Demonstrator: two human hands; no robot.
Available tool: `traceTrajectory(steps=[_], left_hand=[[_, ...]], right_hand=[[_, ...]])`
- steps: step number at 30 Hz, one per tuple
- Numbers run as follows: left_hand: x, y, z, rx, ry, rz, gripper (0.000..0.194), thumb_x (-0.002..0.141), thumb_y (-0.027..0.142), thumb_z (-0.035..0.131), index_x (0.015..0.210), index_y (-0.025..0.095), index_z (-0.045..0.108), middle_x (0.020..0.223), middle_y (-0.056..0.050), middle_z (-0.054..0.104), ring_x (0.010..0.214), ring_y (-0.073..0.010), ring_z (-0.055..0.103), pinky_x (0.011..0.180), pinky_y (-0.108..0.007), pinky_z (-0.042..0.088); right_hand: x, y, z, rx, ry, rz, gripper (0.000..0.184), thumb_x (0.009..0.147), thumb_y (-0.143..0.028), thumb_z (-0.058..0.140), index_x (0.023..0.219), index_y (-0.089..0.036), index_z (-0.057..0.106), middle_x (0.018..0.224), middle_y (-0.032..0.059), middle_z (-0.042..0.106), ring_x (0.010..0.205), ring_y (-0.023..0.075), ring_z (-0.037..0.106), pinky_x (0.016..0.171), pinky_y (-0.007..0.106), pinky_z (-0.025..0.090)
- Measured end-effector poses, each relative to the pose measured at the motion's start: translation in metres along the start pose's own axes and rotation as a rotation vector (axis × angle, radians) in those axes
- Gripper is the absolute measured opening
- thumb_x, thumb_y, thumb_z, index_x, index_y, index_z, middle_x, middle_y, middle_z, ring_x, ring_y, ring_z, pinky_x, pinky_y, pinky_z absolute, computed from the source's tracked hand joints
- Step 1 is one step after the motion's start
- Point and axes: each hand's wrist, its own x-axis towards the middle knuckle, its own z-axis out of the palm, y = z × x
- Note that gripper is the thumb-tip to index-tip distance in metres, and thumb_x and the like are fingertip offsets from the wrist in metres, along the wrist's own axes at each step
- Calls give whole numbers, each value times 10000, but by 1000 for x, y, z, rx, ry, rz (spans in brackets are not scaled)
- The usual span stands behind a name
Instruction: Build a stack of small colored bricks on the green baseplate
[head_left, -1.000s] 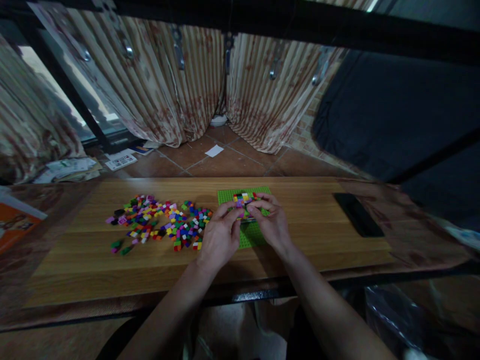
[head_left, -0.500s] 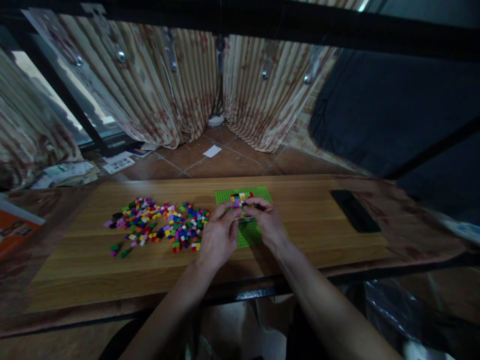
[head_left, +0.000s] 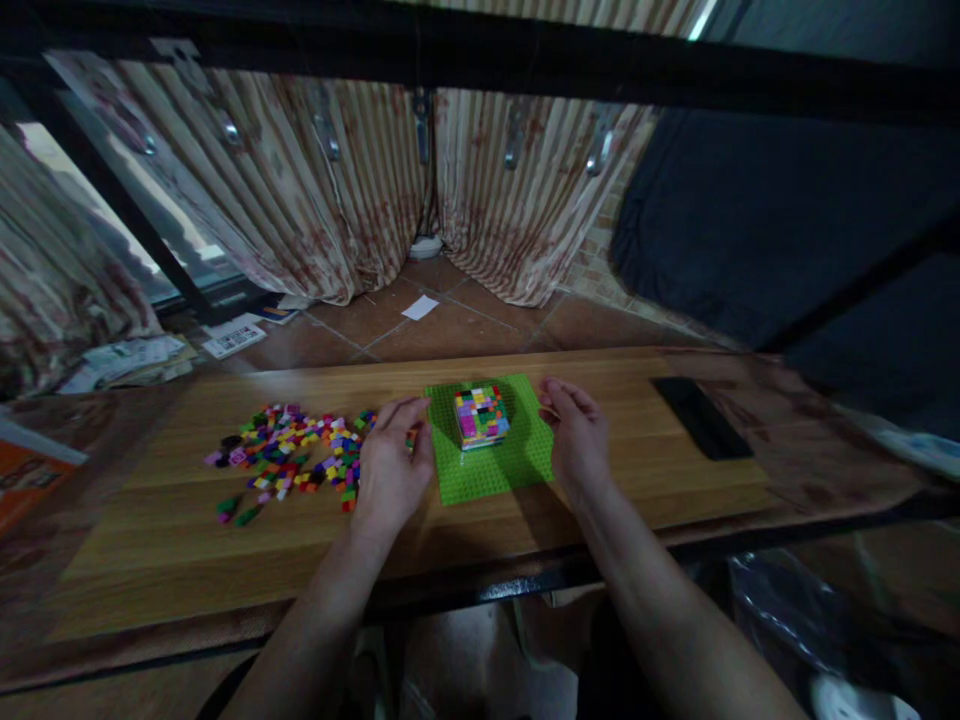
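A square block built of many-coloured toy bricks [head_left: 481,415] stands on the green studded baseplate [head_left: 480,482], with neither hand touching it. My left hand [head_left: 394,465] hovers at the plate's left side, over the near end of the loose bricks. Its thumb and fingers are apart and I see nothing between them. On the plate's right side is my right hand [head_left: 581,440], fingers curled and thumb pressed to the fingertips. Whatever it pinches, if anything, is too small to make out.
Loose toy bricks [head_left: 289,450] lie in a spread heap on the left of the wooden table [head_left: 187,560], partly hidden by my left hand. A black phone-like slab [head_left: 701,418] rests near the right end. Striped curtains [head_left: 360,190] hang beyond the table.
Both hands have let go of the brick block and moved apart, the left one to the left, the right one to the right. The block now shows in full on the baseplate.
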Motion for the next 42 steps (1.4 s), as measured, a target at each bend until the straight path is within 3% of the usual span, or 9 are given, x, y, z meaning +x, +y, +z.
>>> traceTrajectory(steps=[7, 13, 16, 24, 28, 32, 37, 39, 42], left_hand=[[13, -18, -30, -36, 200, -173, 323, 796, 216, 564, 1100, 162, 659, 1076, -87, 669, 782, -163, 652, 742, -300, 530], [21, -35, -57, -234, 393, -405, 322, 738, 223, 600, 1035, 122, 675, 992, -94, 711, 681, -145, 646, 630, -256, 506], [20, -39, -63, -278, 413, -424, 314, 720, 224, 613, 1009, 120, 682, 999, -95, 716, 688, -142, 649, 640, -250, 504], [13, -42, -68, -330, 394, -414, 285, 730, 212, 615, 988, 114, 686, 1009, -104, 720, 763, -164, 665, 720, -276, 518], [10, -42, -70, -300, 340, -429, 280, 747, 218, 606, 999, 132, 693, 1024, -93, 719, 791, -177, 669, 751, -298, 524], [7, -45, -71, -265, 304, -414, 276, 754, 228, 613, 1001, 144, 702, 1013, -88, 719, 822, -189, 667, 787, -315, 522], [3, -45, -66, -340, 257, -399, 272, 759, 256, 634, 999, 158, 712, 1017, -85, 715, 875, -195, 659, 835, -323, 503], [2, -37, -61, -469, 227, -460, 261, 740, 283, 673, 964, 159, 719, 956, -71, 720, 831, -186, 656, 809, -314, 505], [-2, -17, -52, -821, 97, -663, 288, 714, 360, 726, 906, 145, 713, 874, -55, 713, 757, -159, 649, 746, -288, 513]], right_hand=[[-42, -8, 13, -171, -238, -276, 164, 790, -366, 661, 822, -208, 686, 770, -2, 680, 674, 117, 590, 656, 263, 470], [-81, 8, 23, -615, -823, -439, 147, 862, -270, 591, 969, -229, 684, 914, 27, 685, 797, 147, 622, 728, 288, 489], [-95, 25, 29, -807, -949, -473, 179, 859, -264, 597, 1017, -221, 668, 980, 50, 677, 890, 182, 626, 793, 325, 495], [-117, 54, 48, -1189, -960, -577, 448, 806, -478, 644, 1125, -165, 637, 1034, 113, 653, 1006, 275, 584, 890, 403, 467], [-123, 56, 54, -1277, -937, -599, 312, 864, -402, 579, 1067, -173, 645, 1013, 111, 641, 960, 258, 592, 846, 370, 474], [-123, 59, 55, -1251, -975, -595, 198, 884, -324, 561, 1006, -193, 648, 987, 90, 642, 929, 234, 602, 806, 338, 474], [-113, 53, 53, -1096, -946, -588, 203, 893, -341, 559, 999, -188, 639, 929, 70, 636, 836, 207, 605, 752, 328, 481], [-106, 44, 52, -995, -885, -594, 214, 896, -363, 560, 1004, -192, 634, 923, 60, 633, 818, 193, 602, 745, 320, 483], [-97, 28, 50, -843, -793, -606, 200, 896, -364, 568, 1006, -209, 631, 913, 42, 636, 795, 169, 601, 734, 298, 487]])
